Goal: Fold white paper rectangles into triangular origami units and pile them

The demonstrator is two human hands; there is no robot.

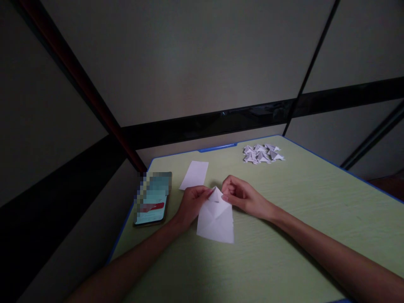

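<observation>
A white sheet of paper (216, 223), partly folded, is held above the middle of the table. Its far end is folded to a small pointed triangle, and creases cross the flat part nearer me. My left hand (193, 203) pinches the left edge of the folded end, thumb on top. On the other side, my right hand (242, 194) grips the right edge between thumb and curled fingers. Fingertips under the paper are hidden. Just beyond my left hand lies a flat white paper strip (195, 174).
A phone (152, 202) with a lit screen, partly pixelated, lies at the table's left edge. Several folded paper figures (262, 154) sit in two rows at the back right. The pale green table (303, 189) has a blue rim, and a panelled wall (202, 63) stands behind it.
</observation>
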